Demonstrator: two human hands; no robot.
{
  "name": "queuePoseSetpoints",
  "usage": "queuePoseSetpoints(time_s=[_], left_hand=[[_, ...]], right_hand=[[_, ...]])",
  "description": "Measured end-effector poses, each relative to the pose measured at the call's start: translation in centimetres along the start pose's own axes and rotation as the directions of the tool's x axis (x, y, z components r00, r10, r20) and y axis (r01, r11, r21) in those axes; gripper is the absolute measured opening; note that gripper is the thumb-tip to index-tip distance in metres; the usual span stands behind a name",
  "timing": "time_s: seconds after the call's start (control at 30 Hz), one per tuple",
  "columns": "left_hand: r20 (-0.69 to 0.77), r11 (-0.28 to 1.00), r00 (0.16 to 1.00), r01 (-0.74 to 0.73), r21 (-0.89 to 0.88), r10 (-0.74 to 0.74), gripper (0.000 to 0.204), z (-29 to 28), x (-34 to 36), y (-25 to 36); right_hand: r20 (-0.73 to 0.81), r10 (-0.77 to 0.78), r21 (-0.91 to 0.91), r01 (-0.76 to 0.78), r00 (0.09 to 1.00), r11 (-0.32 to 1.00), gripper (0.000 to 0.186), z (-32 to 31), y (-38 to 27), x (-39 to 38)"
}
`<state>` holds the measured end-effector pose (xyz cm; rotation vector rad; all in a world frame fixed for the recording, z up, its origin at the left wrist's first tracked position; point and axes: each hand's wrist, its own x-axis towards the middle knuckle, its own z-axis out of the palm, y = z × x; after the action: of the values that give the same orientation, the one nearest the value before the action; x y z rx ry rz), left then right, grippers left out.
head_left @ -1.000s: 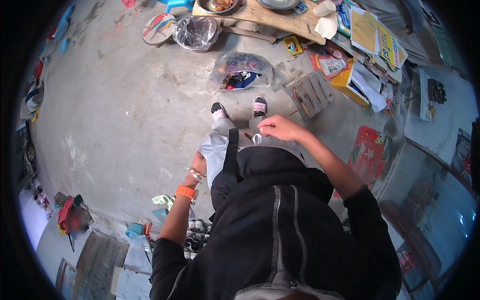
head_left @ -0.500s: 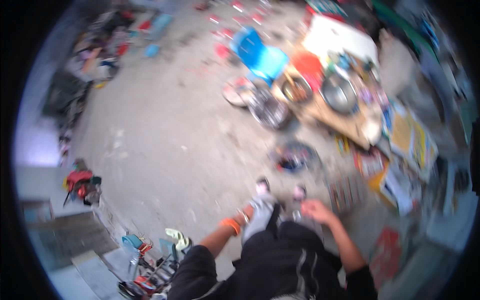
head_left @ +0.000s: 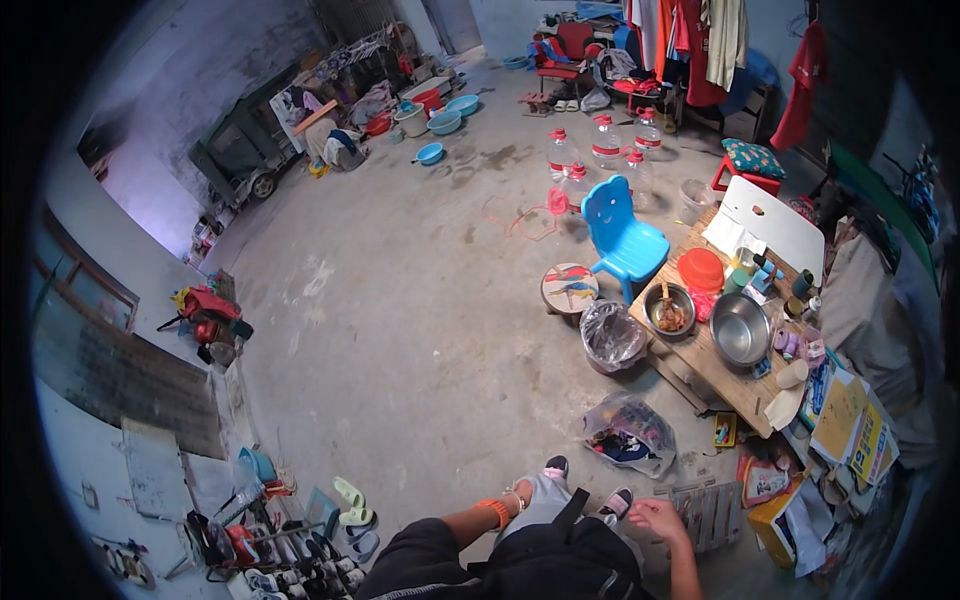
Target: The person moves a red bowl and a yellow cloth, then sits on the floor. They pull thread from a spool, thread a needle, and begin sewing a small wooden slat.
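Beside the slatted wooden stand [head_left: 712, 516], our right hand [head_left: 656, 518] hangs half-curled, seemingly empty; our left hand's [head_left: 523, 491] grip we cannot tell. Near the plastic bag [head_left: 655, 447], steady footing serves best.

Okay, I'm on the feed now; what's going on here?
A person stands on a concrete floor, handling nothing that shows. The left hand is by the grey trousers, its fingers hard to make out. The right hand hangs out near a slatted wooden stool, with nothing visible in it. Ahead sits a clear plastic bag with things inside; beyond, a wooden table bears a metal basin.
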<state>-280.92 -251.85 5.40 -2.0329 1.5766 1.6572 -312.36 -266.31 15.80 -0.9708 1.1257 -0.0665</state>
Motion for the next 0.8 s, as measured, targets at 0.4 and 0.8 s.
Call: queuePoseSetpoints(time_s=[0.4, 0.8], left_hand=[[-0.034, 0.992, 0.999, 0.000, -0.123, -0.005, 0.031, -2.5, -4.0, 0.5], [-0.258, 0.956, 0.961, 0.024, -0.292, -0.103, 0.030, -5.1, -0.2, 1.4]], right_hand=[[-0.108, 0.093, 0.070, -0.086, 0.990, 0.994, 0.027, -2.5, 4.2, -2.1], [0.012, 0.119, 0.175, -0.119, 0.993, 0.977, 0.017, -4.5, 13.5, 1.7]])
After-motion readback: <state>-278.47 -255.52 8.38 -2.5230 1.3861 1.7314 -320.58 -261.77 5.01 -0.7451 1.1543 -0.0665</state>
